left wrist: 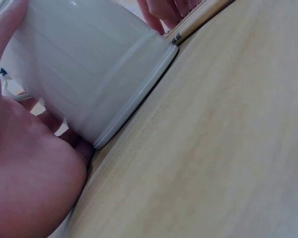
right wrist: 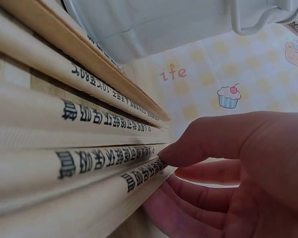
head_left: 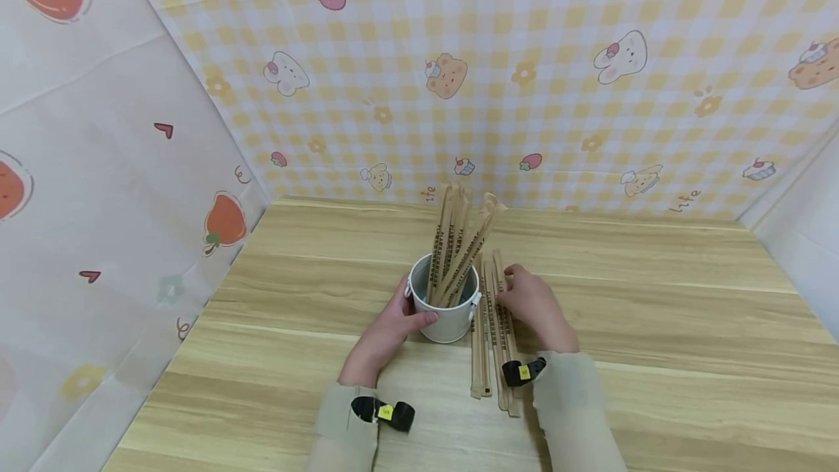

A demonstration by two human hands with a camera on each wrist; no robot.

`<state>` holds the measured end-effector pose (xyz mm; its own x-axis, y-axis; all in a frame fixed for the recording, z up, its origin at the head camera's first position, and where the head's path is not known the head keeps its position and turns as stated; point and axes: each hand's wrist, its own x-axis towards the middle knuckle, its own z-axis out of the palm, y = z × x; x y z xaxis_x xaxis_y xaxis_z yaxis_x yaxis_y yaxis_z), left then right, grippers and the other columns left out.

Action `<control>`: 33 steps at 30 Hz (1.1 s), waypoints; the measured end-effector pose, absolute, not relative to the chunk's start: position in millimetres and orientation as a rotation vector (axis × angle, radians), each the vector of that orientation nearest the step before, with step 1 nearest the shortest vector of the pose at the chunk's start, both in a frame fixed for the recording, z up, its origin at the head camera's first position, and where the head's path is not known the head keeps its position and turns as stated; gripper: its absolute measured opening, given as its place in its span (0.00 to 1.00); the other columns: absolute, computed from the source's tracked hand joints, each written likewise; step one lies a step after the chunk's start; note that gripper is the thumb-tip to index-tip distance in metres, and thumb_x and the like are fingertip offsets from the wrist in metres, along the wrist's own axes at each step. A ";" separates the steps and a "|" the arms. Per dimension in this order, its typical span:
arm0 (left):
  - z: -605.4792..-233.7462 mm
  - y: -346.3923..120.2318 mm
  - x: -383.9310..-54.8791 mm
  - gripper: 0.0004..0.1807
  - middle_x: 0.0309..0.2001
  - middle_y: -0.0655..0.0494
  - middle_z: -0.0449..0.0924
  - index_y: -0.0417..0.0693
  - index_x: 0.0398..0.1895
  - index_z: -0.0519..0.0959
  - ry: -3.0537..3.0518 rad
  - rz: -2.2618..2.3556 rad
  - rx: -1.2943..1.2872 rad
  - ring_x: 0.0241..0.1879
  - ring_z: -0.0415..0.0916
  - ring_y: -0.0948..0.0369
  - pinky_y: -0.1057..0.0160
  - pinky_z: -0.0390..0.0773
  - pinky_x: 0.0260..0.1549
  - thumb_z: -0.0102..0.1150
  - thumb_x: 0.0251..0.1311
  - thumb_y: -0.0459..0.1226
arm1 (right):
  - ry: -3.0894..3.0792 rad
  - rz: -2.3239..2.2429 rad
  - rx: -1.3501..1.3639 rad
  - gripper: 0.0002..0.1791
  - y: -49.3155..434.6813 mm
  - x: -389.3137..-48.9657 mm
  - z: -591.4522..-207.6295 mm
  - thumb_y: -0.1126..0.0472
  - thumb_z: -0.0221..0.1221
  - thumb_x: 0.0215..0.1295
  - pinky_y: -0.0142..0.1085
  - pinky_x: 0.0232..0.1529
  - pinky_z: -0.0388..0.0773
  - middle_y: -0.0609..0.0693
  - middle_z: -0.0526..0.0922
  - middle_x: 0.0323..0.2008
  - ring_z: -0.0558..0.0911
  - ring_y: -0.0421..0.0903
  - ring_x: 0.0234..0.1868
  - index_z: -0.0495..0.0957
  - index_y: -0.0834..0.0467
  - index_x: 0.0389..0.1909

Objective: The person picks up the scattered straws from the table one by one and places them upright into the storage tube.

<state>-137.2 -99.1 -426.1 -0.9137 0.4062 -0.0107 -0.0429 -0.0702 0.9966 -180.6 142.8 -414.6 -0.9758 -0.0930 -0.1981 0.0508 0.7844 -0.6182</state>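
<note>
A small white metal bucket (head_left: 448, 324) stands upright on the table, several paper-wrapped straws (head_left: 448, 239) leaning in it. My left hand (head_left: 391, 326) grips the bucket from its left side, thumb on the near wall and fingers round the far side; the left wrist view shows the palm (left wrist: 30, 168) close to the bucket wall. To the right of the bucket, more wrapped straws (head_left: 484, 355) with dark printing lie side by side. My right hand (head_left: 534, 304) pinches the rightmost wrapped straw (right wrist: 134, 186) near its far end, thumb on top and fingers at its outer side.
The wood-grain table (head_left: 655, 312) reaches to a yellow-checked cloth backdrop (head_left: 524, 115) behind and a white printed cloth (head_left: 131, 202) at the left. A looped handle fitting (right wrist: 253, 25) sticks out from the bucket's side beside the lying straws.
</note>
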 end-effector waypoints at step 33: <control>-422.2 -98.9 -135.8 0.45 0.67 0.52 0.48 0.58 0.68 0.45 1.903 2.044 0.374 0.65 0.46 0.58 0.58 0.49 0.61 0.59 0.51 0.33 | 2.746 -1.222 -0.011 0.17 149.5 -178.4 -390.5 0.62 0.55 0.56 0.35 0.27 0.74 0.54 0.77 0.33 0.76 0.44 0.25 0.72 0.65 0.46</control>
